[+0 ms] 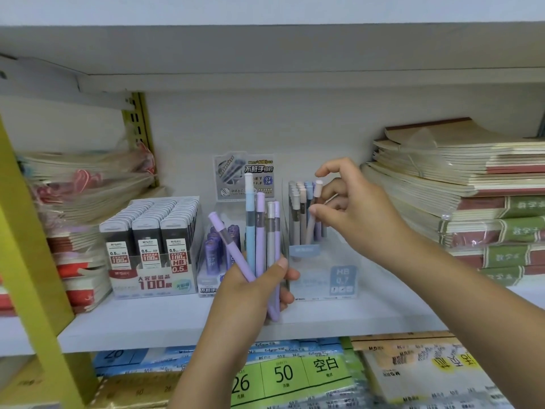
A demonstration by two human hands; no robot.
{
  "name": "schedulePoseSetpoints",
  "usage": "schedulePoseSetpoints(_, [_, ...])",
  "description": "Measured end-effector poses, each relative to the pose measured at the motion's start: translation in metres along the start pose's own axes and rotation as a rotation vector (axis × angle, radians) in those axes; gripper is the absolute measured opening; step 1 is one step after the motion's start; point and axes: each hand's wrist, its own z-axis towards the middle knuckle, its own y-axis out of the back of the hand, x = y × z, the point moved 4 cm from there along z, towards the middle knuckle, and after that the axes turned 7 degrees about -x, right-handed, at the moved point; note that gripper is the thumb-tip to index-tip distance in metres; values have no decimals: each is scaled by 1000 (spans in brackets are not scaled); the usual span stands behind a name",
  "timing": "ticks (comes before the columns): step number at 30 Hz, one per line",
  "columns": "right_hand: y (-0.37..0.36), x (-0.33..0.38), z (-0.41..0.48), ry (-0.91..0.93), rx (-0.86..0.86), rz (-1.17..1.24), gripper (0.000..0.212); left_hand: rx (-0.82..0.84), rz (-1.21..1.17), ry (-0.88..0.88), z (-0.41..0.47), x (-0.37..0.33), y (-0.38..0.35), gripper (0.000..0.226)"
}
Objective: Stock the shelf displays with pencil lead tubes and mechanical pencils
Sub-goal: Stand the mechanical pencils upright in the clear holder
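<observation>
**Pencil Stocking: Hand and Label Status**

Head view. The left hand is holding a fanned bundle of mechanical pencils upright in front of the shelf. Its grip is closing narrowly round the lower barrels, with the thumb lying across the front. The bundle is showing lilac, light blue and grey barrels.

The right hand is reaching to the top of the clear display box, which is standing on the shelf just right of the bundle. Its thumb is pressing against a tilted beige-capped pencil with the curled fingers behind it, so this grip is narrow and holding that pencil. The index finger is lifting clear above. More pencils are standing upright in the box beside it.

The box front is reading "HB 0.7". To its left, purple lead tubes are sitting in a tray under a header card marked "0.7 2B". Further left, a lead carton is showing "0.5", "HB" and "100". Notebooks are lying stacked at the right. Below the shelf, a green label is reading "50" and "空白".
</observation>
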Motion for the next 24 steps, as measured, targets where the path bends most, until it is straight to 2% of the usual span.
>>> schedulePoseSetpoints(8, [-8,1,-2,85,37,-213,31,73,17,-24,-3,-3,2,25])
schedulePoseSetpoints(12, [-2,18,-12,129,-118,-225,20,122,-57,-23,-2,-6,3,27])
schedulePoseSetpoints(14, [-2,27,-20,77,-148,-128,20,172,-92,-28,-2,-8,1,24])
schedulePoseSetpoints(17, [-6,35,-29,-73,-53,172,24,242,-60,-46,-4,-12,-4,15])
schedulePoseSetpoints(20, [-4,37,-29,-182,-7,405,25,275,-79,-48,-3,-13,-6,17])
schedulePoseSetpoints(22, [-1,34,-26,-219,-38,495,23,285,-98,-58,-1,-14,-7,18])
schedulePoseSetpoints(24, [6,29,-20,-225,-160,559,22,275,-112,-48,0,-14,-6,25])
